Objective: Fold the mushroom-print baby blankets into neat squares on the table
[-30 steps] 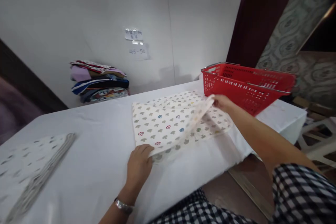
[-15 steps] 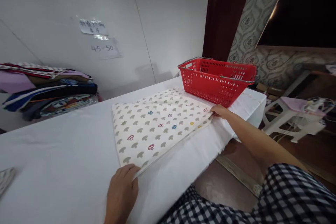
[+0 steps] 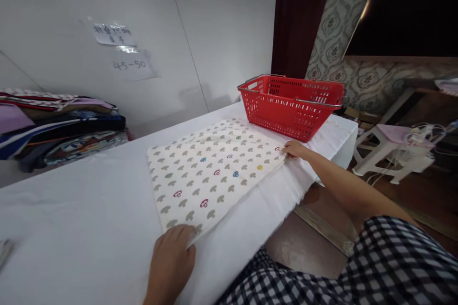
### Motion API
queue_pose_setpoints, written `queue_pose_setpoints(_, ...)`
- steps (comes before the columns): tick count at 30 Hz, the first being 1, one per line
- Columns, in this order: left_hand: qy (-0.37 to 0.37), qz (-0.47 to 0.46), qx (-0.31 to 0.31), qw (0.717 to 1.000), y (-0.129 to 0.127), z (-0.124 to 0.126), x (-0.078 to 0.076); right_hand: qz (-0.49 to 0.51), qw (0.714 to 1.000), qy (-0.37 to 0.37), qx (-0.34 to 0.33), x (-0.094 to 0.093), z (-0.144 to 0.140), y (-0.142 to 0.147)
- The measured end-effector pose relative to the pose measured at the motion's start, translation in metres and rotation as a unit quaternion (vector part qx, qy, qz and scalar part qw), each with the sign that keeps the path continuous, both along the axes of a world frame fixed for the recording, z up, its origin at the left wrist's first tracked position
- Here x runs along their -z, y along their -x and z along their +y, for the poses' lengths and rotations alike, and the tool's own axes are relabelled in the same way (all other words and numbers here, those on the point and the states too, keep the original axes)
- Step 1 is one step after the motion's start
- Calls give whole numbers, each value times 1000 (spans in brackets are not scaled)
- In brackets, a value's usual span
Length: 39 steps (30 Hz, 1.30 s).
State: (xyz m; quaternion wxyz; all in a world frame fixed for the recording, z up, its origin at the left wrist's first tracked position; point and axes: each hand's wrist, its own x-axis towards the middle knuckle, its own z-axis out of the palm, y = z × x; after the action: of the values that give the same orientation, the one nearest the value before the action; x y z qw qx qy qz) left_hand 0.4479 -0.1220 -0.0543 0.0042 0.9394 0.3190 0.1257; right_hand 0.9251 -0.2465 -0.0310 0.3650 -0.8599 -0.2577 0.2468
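A white cloth (image 3: 214, 167) printed with grey, red, blue and yellow mushrooms lies folded and spread flat on the white-covered table (image 3: 89, 209). My left hand (image 3: 173, 257) is closed on its near left corner, thumb below and fingers over the top. At the near right corner, my right hand (image 3: 295, 149) pinches the cloth's edge. Between my hands the near edge runs fairly straight along the table's front. Small ripples show in the cloth's far part.
A red shopping basket (image 3: 286, 109) with metal handles stands beyond my right hand. Folded clothes (image 3: 60, 128) are stacked at the far left. A bit of cloth (image 3: 5, 250) shows at the left edge. A stool (image 3: 395, 145) with cables stands right of the table.
The cloth's near edge now lies flatter on the table, and both hands still hold its corners. The view has shifted slightly, so the surroundings sit a little further left.
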Motion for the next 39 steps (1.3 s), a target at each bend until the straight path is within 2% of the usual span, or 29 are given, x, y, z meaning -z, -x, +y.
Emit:
queue_pose_setpoints(4,-22,8,49,999,-27,-3,-6,-53,997,52,-19,-2,3,-4)
queue_pose_setpoints(9,-18,6,96,995,-50,-6,-6,-119,990,69,-35,2,0,-6)
queue_pose_setpoints(15,-15,17,89,996,-44,-6,-5,-162,979,104,-63,12,-7,-10)
queue_pose_setpoints(20,-30,12,93,995,-42,-5,0,-186,973,124,-55,13,-3,-11)
queue_pose_setpoints(24,-77,-33,98,992,-41,-3,10,-190,975,110,-33,14,0,-8)
queue_pose_setpoints(28,-90,-38,110,989,-37,-1,18,-179,979,92,-24,11,0,-6)
queue_pose_setpoints(32,-92,-44,117,988,-34,0,22,-169,981,90,-15,9,1,-4)
queue_pose_setpoints(39,-57,-50,108,991,-31,-1,20,-141,977,155,-25,8,0,-6)
